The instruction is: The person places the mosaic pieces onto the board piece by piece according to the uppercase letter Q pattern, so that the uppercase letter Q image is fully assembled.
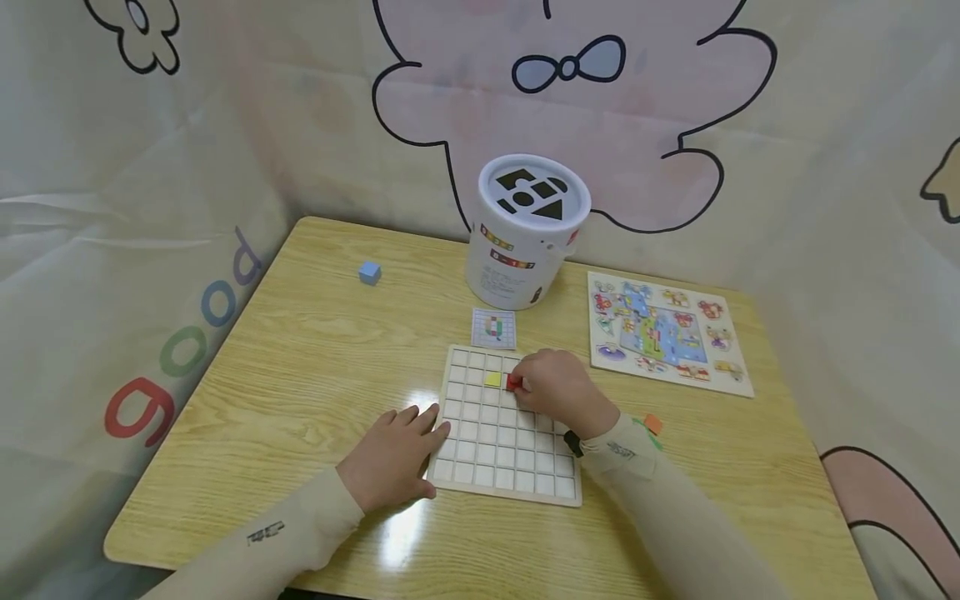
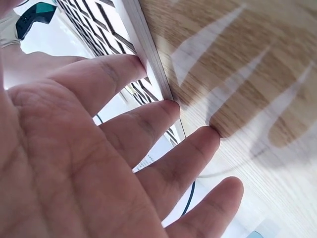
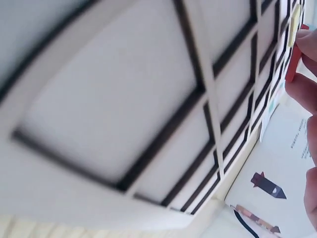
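Red tile [image 3: 294,63] lies at the left tip of the right hand [image 1: 558,387], pinched between thumb and finger, over the far part of the white grid board [image 1: 483,431]. What matters most in space is its place beside the yellow tile [image 1: 492,379]: the red one is just to the right of it, along the second row from the far edge. Whether it touches the board I cannot tell. The right hand is plainly the nearer one; the left hand [image 1: 393,458] lies with its fingers straight and spread at the board's left edge, gripping nothing, well apart from the red tile.

Seen from the right wrist, the tile looks thin, straight-edged and plain red, its long axis slanting across that view; from the head, fingers cover much of it and only a small red patch shows
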### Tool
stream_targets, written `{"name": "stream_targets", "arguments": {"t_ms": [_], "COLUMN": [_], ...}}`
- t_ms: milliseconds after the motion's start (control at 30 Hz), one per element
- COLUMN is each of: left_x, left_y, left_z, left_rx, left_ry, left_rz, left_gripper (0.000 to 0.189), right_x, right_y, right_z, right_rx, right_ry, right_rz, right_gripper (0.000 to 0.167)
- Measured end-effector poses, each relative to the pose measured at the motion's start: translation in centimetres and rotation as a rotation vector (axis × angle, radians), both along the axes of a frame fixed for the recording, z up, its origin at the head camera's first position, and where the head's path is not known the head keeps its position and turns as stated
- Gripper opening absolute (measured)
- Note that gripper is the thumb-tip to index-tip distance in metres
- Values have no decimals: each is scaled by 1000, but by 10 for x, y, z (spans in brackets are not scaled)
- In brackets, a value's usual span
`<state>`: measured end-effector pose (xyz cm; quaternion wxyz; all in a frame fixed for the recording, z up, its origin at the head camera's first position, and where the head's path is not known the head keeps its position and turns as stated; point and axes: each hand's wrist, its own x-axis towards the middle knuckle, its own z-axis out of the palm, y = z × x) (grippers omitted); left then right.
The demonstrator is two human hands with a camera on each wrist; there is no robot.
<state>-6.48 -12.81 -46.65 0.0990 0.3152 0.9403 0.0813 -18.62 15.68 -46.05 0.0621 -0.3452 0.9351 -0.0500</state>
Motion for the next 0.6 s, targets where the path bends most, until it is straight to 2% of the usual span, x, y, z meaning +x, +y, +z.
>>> {"name": "stream_targets", "arguments": {"t_ms": [267,600], "left_x": [0,0], "left_y": [0,-1], "left_z": [-2,-3], "left_rx": [-2,-3], "left_ry": [5,-10], "left_rz": [-2,8], "left_gripper": [90,91], "right_x": [-4,-6], "right_y": [-7,-9], "right_z": [-3,-3], "right_rx": [71,66], "right_ry": [-15,-51], "right_rz": [1,-15], "right_gripper": [7,11]}}
